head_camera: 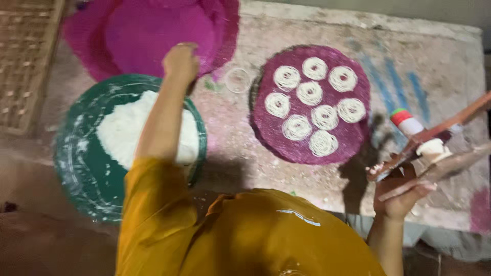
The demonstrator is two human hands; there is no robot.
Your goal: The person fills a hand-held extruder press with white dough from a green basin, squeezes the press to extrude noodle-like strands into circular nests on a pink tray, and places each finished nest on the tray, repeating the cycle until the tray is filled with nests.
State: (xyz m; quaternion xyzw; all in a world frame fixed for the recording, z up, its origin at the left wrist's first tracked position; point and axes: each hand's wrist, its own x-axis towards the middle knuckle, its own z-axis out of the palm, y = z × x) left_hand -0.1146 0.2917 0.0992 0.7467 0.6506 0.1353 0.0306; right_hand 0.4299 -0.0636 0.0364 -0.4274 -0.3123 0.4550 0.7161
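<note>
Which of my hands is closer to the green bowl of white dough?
Left. The left hand is at the green bowl's far rim; the right hand, holding a wooden press, is far off, past the purple mat.

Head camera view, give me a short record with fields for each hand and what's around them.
left hand: closed, raised at the edge of the pink mats, above the green basin
right hand: grip on a wooden press with white dough on it
basin contents: white dough
round purple mat: eight white noodle coils
surface: stained stone slab
</note>
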